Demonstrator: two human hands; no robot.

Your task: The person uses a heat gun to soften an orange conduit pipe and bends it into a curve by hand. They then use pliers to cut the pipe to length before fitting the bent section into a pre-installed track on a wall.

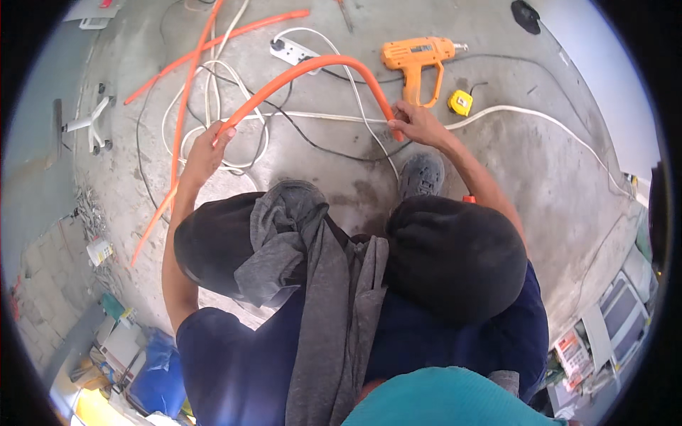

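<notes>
An orange plastic pipe (312, 65), bent into an arch, spans between my two hands above the concrete floor. My left hand (206, 153) is closed around its left side. A straight orange length (150, 227) shows beyond my left forearm and seems to be the same pipe, though the forearm hides the join. Near the pipe's right end, my right hand (420, 126) grips it with thumb and fingers. Just beyond that hand lies an orange heat gun (415, 57), on its side, nozzle pointing right. A yellow tape measure (460, 103) rests to the right of its handle.
More orange pipes (190, 89) lie crossed at the far left. A white power strip (293, 53) sits behind the arch, among loose white cable (526, 110) and black cord (305, 131). A chair base (92, 126) stands left; boxes (574, 355) are at the lower right.
</notes>
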